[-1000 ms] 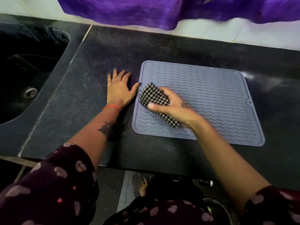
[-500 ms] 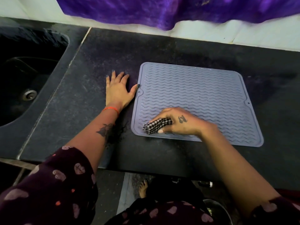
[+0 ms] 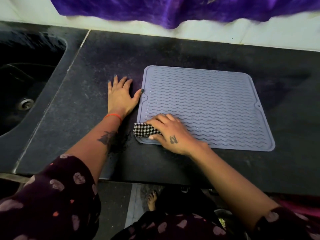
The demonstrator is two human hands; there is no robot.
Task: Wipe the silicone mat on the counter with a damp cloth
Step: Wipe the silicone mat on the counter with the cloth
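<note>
The right hand (image 3: 170, 134) grips a checked cloth (image 3: 144, 130) at the silicone mat's (image 3: 216, 104) near-left corner. The left hand (image 3: 120, 97) lies flat, fingers spread wide, on the counter (image 3: 86, 101) beside the mat's left edge.

Dark stone counter with a mat and a flat hand on it

The black speckled counter (image 3: 173, 49) runs from a sunken sink (image 3: 26, 84) at its left end to the right edge of view, backed by a pale wall. A grey-blue ribbed silicone mat (image 3: 216, 101) lies flat on the right half, nearer the front edge than the back. The left hand (image 3: 119, 97) rests palm down on the bare counter just left of the mat, thumb tip touching the mat's left edge.
</note>
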